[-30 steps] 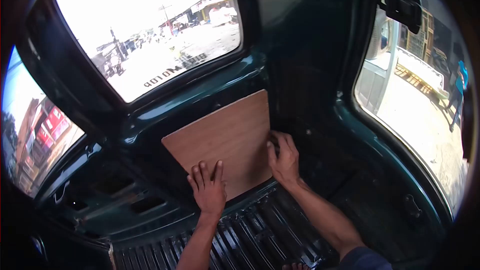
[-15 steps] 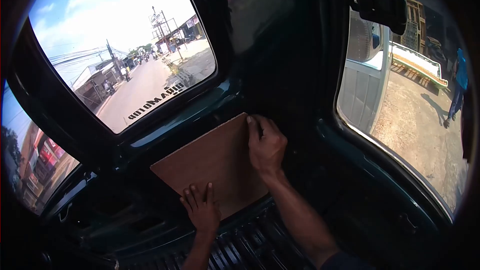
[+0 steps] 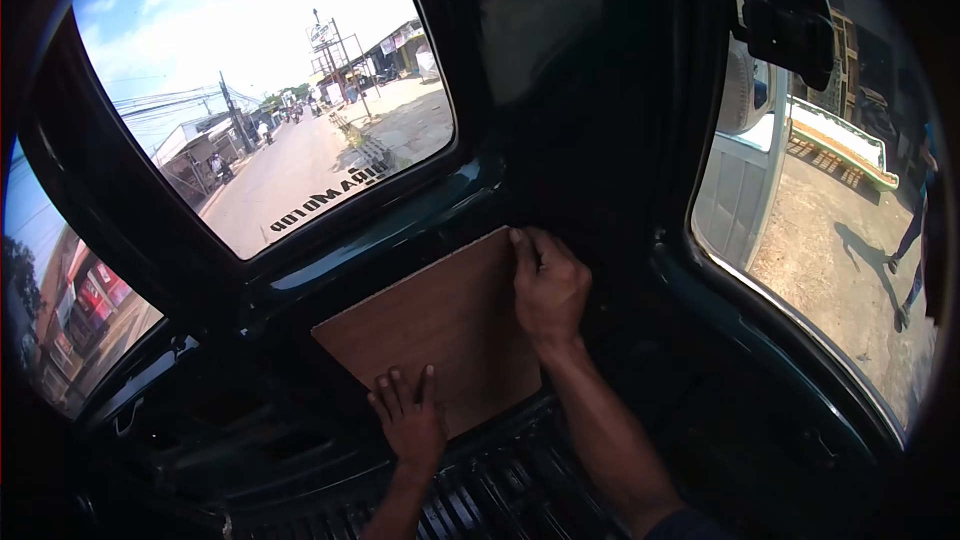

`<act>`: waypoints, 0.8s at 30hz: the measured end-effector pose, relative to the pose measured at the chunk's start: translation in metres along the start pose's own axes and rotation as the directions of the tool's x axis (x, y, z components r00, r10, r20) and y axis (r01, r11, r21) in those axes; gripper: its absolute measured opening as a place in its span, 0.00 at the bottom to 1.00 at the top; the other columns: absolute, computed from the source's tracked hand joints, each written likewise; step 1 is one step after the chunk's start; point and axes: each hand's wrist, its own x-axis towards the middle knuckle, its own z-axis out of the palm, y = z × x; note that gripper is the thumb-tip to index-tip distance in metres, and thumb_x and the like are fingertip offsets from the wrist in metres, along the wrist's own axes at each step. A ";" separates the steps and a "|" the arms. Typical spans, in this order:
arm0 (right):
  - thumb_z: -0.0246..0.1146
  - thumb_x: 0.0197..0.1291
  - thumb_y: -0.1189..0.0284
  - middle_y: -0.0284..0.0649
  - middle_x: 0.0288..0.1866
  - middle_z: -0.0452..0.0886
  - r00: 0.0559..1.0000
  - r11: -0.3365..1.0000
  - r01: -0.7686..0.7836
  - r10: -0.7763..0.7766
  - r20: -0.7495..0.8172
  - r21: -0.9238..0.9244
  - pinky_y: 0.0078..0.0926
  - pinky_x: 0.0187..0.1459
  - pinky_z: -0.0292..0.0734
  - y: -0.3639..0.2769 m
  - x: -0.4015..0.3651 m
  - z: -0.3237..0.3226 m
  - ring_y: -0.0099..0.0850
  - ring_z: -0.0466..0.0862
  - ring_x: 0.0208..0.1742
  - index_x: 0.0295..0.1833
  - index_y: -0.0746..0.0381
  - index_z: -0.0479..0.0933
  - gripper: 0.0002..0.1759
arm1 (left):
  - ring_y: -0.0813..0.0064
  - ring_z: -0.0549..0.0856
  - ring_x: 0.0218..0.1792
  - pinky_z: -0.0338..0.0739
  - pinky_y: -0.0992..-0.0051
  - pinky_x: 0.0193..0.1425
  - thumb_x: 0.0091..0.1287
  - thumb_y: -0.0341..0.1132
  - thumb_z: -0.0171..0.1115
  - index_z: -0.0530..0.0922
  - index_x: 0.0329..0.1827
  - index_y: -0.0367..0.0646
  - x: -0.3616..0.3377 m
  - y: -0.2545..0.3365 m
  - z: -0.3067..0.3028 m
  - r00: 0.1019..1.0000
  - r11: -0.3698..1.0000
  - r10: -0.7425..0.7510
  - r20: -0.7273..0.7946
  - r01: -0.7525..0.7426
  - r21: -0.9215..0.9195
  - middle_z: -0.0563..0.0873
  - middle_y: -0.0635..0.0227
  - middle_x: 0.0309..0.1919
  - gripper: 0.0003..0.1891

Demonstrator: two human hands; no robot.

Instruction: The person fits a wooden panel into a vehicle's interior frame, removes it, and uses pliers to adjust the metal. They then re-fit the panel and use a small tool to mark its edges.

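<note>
A thin brown board stands against the dark inner wall of the vehicle, below the window with lettering. My left hand lies on the lower part of the board with its fingers spread. At the board's upper right corner, my right hand grips the edge, its thumb at the corner and its other fingers curled, partly hidden behind the board.
Above the board is a window onto a road. A dark ribbed floor lies below. On the right, a side opening shows a black mirror, a light cart and a person outside.
The whole view has shifted, so the window, board and hands appear slightly farther right. Both hands keep their places on the board. The person outside has moved toward the right edge.
</note>
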 end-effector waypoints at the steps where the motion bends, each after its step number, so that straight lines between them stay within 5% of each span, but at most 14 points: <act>1: 0.63 0.70 0.69 0.49 0.39 0.87 1.000 1.000 0.008 -0.008 0.003 0.002 0.41 0.38 0.83 0.000 0.001 -0.002 0.49 0.88 0.39 0.44 0.63 0.85 0.09 | 0.35 0.48 0.81 0.41 0.34 0.80 0.59 0.47 0.74 0.69 0.77 0.54 0.001 0.000 -0.001 1.000 1.000 0.002 -0.002 -0.002 -0.009 0.54 0.38 0.79 0.40; 4: 0.64 0.68 0.70 0.50 0.39 0.87 0.995 0.991 0.017 -0.004 0.099 -0.130 0.41 0.38 0.83 -0.001 -0.003 -0.017 0.50 0.88 0.38 0.44 0.64 0.84 0.09 | 0.43 0.53 0.81 0.49 0.36 0.79 0.55 0.47 0.77 0.70 0.76 0.67 0.002 0.003 -0.001 0.999 0.999 -0.034 -0.036 0.034 0.004 0.59 0.48 0.79 0.42; 13: 0.65 0.65 0.71 0.53 0.38 0.87 0.841 0.954 0.019 0.147 0.521 -0.300 0.41 0.39 0.85 -0.007 -0.083 -0.111 0.49 0.88 0.37 0.42 0.66 0.85 0.09 | 0.43 0.48 0.82 0.44 0.40 0.82 0.59 0.45 0.75 0.59 0.82 0.65 0.005 -0.003 -0.007 0.998 0.998 0.006 0.056 -0.002 -0.068 0.50 0.49 0.82 0.47; 17: 0.66 0.64 0.65 0.51 0.41 0.88 0.595 0.869 0.036 0.377 0.710 -0.493 0.43 0.44 0.85 0.023 -0.176 -0.158 0.50 0.89 0.39 0.46 0.62 0.86 0.13 | 0.43 0.44 0.83 0.44 0.39 0.81 0.59 0.45 0.75 0.57 0.83 0.64 0.006 -0.004 0.001 1.000 0.999 0.003 0.000 -0.003 -0.045 0.46 0.50 0.84 0.49; 20: 0.63 0.65 0.61 0.45 0.40 0.89 0.206 0.757 -0.128 0.652 0.729 -0.641 0.42 0.51 0.83 0.047 -0.290 -0.193 0.45 0.89 0.42 0.48 0.58 0.86 0.14 | 0.43 0.41 0.83 0.44 0.38 0.81 0.59 0.46 0.76 0.55 0.84 0.63 0.005 -0.002 0.002 0.999 0.999 0.011 -0.036 -0.013 -0.040 0.42 0.50 0.84 0.50; 21: 0.62 0.66 0.61 0.44 0.39 0.90 0.086 0.726 -0.218 0.680 0.728 -0.652 0.42 0.53 0.82 0.051 -0.319 -0.199 0.42 0.90 0.43 0.49 0.56 0.86 0.15 | 0.43 0.41 0.83 0.44 0.38 0.81 0.59 0.46 0.76 0.55 0.84 0.63 0.003 -0.003 0.004 0.999 0.999 0.021 -0.025 -0.022 -0.038 0.42 0.50 0.84 0.50; 22: 0.62 0.66 0.61 0.44 0.39 0.90 0.084 0.725 -0.228 0.680 0.728 -0.650 0.42 0.53 0.82 0.055 -0.330 -0.199 0.42 0.90 0.43 0.49 0.56 0.86 0.15 | 0.43 0.40 0.83 0.43 0.38 0.81 0.59 0.46 0.76 0.55 0.84 0.62 0.005 -0.003 0.006 0.999 0.999 0.023 -0.050 -0.024 -0.027 0.41 0.50 0.84 0.50; 24: 0.60 0.66 0.61 0.42 0.40 0.90 -0.190 0.733 -0.289 0.587 0.787 -0.616 0.41 0.56 0.80 0.064 -0.349 -0.191 0.40 0.89 0.47 0.52 0.53 0.86 0.15 | 0.43 0.39 0.83 0.43 0.38 0.81 0.59 0.46 0.76 0.55 0.84 0.62 0.005 -0.004 0.005 0.997 0.999 0.037 -0.070 -0.037 0.001 0.40 0.50 0.84 0.51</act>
